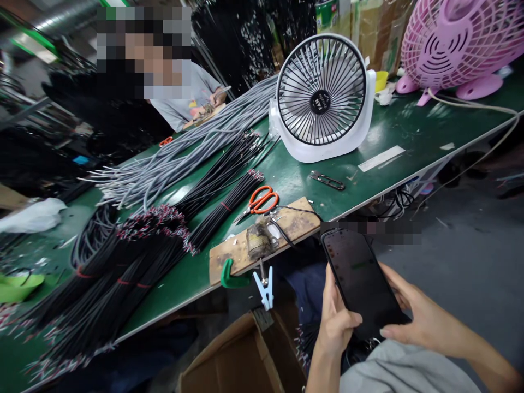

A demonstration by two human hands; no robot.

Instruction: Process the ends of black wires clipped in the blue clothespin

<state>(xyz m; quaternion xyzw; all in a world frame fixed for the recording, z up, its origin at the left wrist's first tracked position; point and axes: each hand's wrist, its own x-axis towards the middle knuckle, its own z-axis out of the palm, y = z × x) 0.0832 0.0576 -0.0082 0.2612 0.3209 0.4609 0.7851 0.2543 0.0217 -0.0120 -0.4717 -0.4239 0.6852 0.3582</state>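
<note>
A black smartphone with a dim screen is held over my lap at the lower right. My left hand grips its left side, the thumb lying near the lower edge. Around the right side, my right hand is closed on the same phone, its thumb at the bottom corner. Nearest on the table edge is a wooden board with a dark, worn fixture on it. Orange-handled scissors lie behind the board, and thread snips rest farther right.
Bundles of black cables and long grey cables cover the green table. A white fan and a pink fan stand on it. A green clamp grips the board. Below is a cardboard box. Another person sits across.
</note>
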